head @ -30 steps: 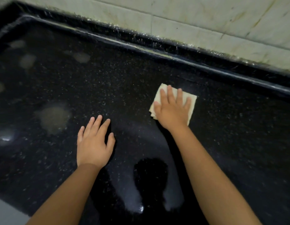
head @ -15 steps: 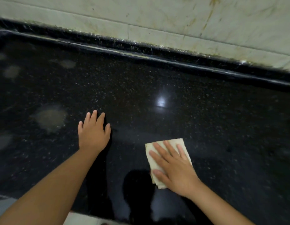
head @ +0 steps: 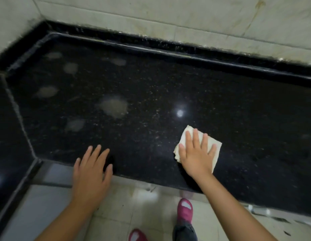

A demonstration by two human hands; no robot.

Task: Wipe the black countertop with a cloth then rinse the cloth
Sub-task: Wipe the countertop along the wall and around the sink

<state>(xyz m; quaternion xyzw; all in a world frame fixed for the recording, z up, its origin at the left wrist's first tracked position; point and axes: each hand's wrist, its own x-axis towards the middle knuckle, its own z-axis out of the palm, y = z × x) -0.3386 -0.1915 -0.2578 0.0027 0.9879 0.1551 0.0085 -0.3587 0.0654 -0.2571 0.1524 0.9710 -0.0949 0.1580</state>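
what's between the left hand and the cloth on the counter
Only bare black countertop with pale specks lies between the left hand and the cloth under the right hand, as the head view shows.

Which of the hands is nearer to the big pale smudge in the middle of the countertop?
Left. The left hand rests flat at the counter's front edge, just below the big pale smudge. The right hand presses the cloth farther off to the smudge's right.

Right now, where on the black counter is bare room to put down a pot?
The countertop is bare between the cloth under the right hand and the back ledge. Between both hands is free too. Pale smudges dot the area beyond the left hand.
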